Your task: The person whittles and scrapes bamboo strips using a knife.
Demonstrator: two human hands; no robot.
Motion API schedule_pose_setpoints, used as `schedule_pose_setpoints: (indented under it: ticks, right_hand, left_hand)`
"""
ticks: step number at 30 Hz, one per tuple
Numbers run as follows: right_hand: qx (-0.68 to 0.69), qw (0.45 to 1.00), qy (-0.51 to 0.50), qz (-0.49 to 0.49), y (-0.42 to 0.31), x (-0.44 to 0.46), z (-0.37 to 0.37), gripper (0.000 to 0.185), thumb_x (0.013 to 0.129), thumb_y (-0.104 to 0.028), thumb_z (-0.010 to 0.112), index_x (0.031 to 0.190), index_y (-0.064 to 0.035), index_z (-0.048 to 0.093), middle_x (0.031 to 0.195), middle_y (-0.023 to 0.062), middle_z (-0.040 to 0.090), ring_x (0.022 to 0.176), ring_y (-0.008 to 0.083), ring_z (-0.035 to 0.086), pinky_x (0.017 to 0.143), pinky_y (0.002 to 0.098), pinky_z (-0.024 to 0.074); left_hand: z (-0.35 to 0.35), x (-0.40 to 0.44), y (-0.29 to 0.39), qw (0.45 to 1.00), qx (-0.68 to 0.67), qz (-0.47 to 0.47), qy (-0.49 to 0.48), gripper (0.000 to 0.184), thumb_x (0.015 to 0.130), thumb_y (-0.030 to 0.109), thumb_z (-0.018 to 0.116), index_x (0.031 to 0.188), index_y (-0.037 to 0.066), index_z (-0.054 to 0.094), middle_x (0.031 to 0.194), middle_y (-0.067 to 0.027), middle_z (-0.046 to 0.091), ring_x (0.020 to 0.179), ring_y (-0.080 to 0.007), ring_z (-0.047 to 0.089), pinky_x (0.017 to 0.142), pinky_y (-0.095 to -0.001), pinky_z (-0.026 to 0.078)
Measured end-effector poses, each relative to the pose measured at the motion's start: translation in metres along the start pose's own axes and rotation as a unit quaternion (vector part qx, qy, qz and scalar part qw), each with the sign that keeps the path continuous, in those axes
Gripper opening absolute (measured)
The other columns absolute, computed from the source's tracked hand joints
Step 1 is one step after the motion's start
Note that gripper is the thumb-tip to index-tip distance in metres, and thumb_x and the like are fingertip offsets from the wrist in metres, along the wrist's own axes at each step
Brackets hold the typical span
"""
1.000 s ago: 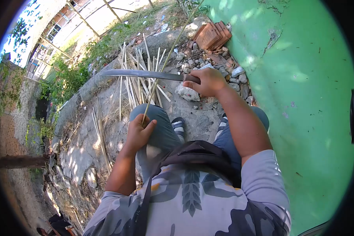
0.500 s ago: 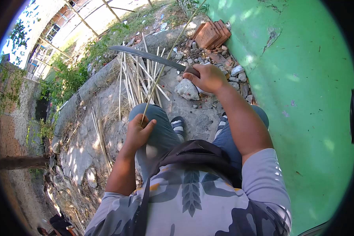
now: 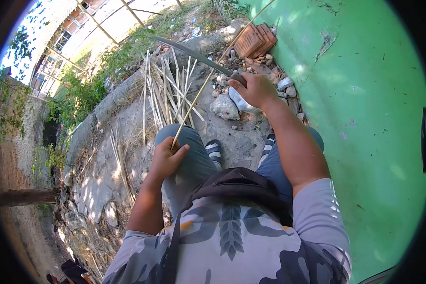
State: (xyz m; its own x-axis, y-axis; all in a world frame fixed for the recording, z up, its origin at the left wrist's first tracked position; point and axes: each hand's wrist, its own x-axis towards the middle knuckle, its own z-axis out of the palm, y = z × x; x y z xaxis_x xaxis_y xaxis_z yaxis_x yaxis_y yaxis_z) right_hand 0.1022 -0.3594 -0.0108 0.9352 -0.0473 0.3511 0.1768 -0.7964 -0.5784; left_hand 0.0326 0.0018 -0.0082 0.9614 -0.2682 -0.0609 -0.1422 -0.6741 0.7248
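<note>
My left hand (image 3: 169,158) is closed around the lower end of a long thin bamboo strip (image 3: 199,93), close above my left knee. The strip slants up and to the right, past the tiles at the top. In my right hand (image 3: 256,90) is the handle of a machete (image 3: 194,54), its long curved blade pointing to the upper left. Blade and strip cross in view just left of the handle; I cannot tell whether they touch. Beyond my left knee lies a loose heap of pale split strips (image 3: 163,94) on the ground.
Stacked terracotta tiles (image 3: 254,41) and several stones (image 3: 225,108) lie ahead, beside a green surface (image 3: 364,142) on the right. A low concrete kerb (image 3: 104,106) curves along the left. More strips (image 3: 120,161) lie left of my leg.
The machete and my right hand have moved slightly right, the blade's tip rising. The bamboo strip's far end has swung to the right. My left hand has stayed nearly in place.
</note>
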Motion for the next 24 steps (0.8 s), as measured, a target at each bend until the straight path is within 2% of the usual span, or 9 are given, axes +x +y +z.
schedule_pose_setpoints:
  ticks: [5, 8, 9, 12, 13, 16, 17, 21, 24]
  right_hand:
    - [-0.057, 0.982, -0.101, -0.146, -0.034, -0.015, 0.005, 0.063, 0.093, -0.072, 0.058, 0.087, -0.0097, 0.067, 0.073, 0.0157, 0.07, 0.073, 0.0408, 0.07, 0.066, 0.0505, 0.0541]
    - [-0.061, 0.98, -0.101, -0.163, -0.034, -0.01, -0.003, 0.064, 0.092, -0.073, 0.058, 0.085, -0.0098, 0.067, 0.074, 0.0153, 0.069, 0.074, 0.0403, 0.07, 0.068, 0.0503, 0.0544]
    - [-0.031, 0.987, -0.085, -0.131, -0.025, -0.006, 0.0, 0.065, 0.091, -0.074, 0.057, 0.092, -0.0111, 0.071, 0.078, 0.0147, 0.073, 0.077, 0.0381, 0.073, 0.071, 0.0495, 0.0565]
    - [0.028, 0.998, 0.008, -0.058, -0.006, 0.008, 0.002, 0.063, 0.092, -0.071, 0.06, 0.09, -0.0093, 0.07, 0.078, 0.0158, 0.073, 0.076, 0.0389, 0.073, 0.07, 0.05, 0.0565]
    - [0.004, 1.0, 0.019, -0.02, -0.005, 0.008, -0.002, 0.06, 0.094, -0.068, 0.061, 0.091, -0.0088, 0.07, 0.08, 0.0168, 0.073, 0.077, 0.0393, 0.073, 0.07, 0.0502, 0.0566]
    - [0.003, 1.0, -0.004, -0.002, -0.011, -0.002, -0.01, 0.059, 0.094, -0.067, 0.06, 0.093, -0.0089, 0.07, 0.079, 0.0167, 0.073, 0.076, 0.0394, 0.073, 0.069, 0.0503, 0.0567]
    - [-0.031, 0.999, -0.022, -0.021, -0.015, -0.006, -0.011, 0.056, 0.093, -0.066, 0.062, 0.095, -0.0105, 0.07, 0.078, 0.0157, 0.073, 0.076, 0.0391, 0.073, 0.07, 0.0503, 0.0569]
    - [-0.062, 0.981, -0.042, -0.179, -0.034, -0.016, -0.009, 0.058, 0.092, -0.067, 0.063, 0.084, -0.0101, 0.065, 0.072, 0.015, 0.069, 0.071, 0.0383, 0.071, 0.063, 0.0492, 0.0543]
    - [-0.031, 0.986, -0.052, -0.153, -0.027, -0.01, -0.002, 0.058, 0.092, -0.069, 0.062, 0.086, -0.011, 0.066, 0.074, 0.0153, 0.07, 0.072, 0.0384, 0.071, 0.063, 0.049, 0.0545]
  left_hand:
    - [0.004, 0.001, 0.0, 0.999, -0.027, -0.009, 0.014, 0.038, 0.09, 0.028, 0.082, 0.079, 0.004, 0.054, 0.063, 0.0021, 0.046, 0.061, -0.0089, 0.04, 0.053, -0.0303, 0.036]
    - [-0.002, -0.003, 0.002, 1.0, -0.019, 0.008, 0.007, 0.037, 0.09, 0.027, 0.081, 0.079, 0.004, 0.055, 0.063, 0.0026, 0.046, 0.061, -0.0085, 0.039, 0.053, -0.0302, 0.035]
    - [-0.003, -0.005, 0.001, 1.0, -0.018, 0.005, 0.009, 0.037, 0.09, 0.026, 0.081, 0.079, 0.004, 0.055, 0.063, 0.0027, 0.046, 0.061, -0.0083, 0.039, 0.053, -0.0301, 0.035]
    - [-0.003, -0.005, 0.001, 1.0, -0.021, 0.004, 0.016, 0.036, 0.09, 0.026, 0.081, 0.079, 0.004, 0.054, 0.063, 0.003, 0.045, 0.061, -0.0078, 0.038, 0.053, -0.0297, 0.034]
    - [-0.002, -0.006, 0.006, 1.0, -0.024, 0.002, 0.017, 0.036, 0.09, 0.025, 0.081, 0.08, 0.004, 0.054, 0.063, 0.0031, 0.045, 0.061, -0.0075, 0.038, 0.053, -0.0297, 0.034]
    - [0.0, -0.004, 0.001, 0.999, -0.035, 0.005, 0.017, 0.034, 0.091, 0.024, 0.081, 0.082, 0.005, 0.054, 0.063, 0.004, 0.044, 0.061, -0.0067, 0.037, 0.053, -0.0291, 0.033]
    - [0.003, -0.003, -0.002, 0.999, -0.039, 0.005, 0.015, 0.034, 0.091, 0.024, 0.08, 0.083, 0.005, 0.054, 0.064, 0.0043, 0.044, 0.061, -0.0064, 0.037, 0.053, -0.0288, 0.033]
    - [0.003, -0.004, 0.001, 0.998, -0.067, -0.001, 0.009, 0.032, 0.093, 0.023, 0.079, 0.086, 0.005, 0.054, 0.065, 0.0056, 0.045, 0.062, -0.0054, 0.036, 0.053, -0.0276, 0.032]
    - [-0.001, -0.008, 0.002, 0.998, -0.061, -0.014, 0.008, 0.032, 0.093, 0.023, 0.079, 0.086, 0.005, 0.054, 0.065, 0.006, 0.044, 0.062, -0.0051, 0.037, 0.054, -0.0271, 0.032]
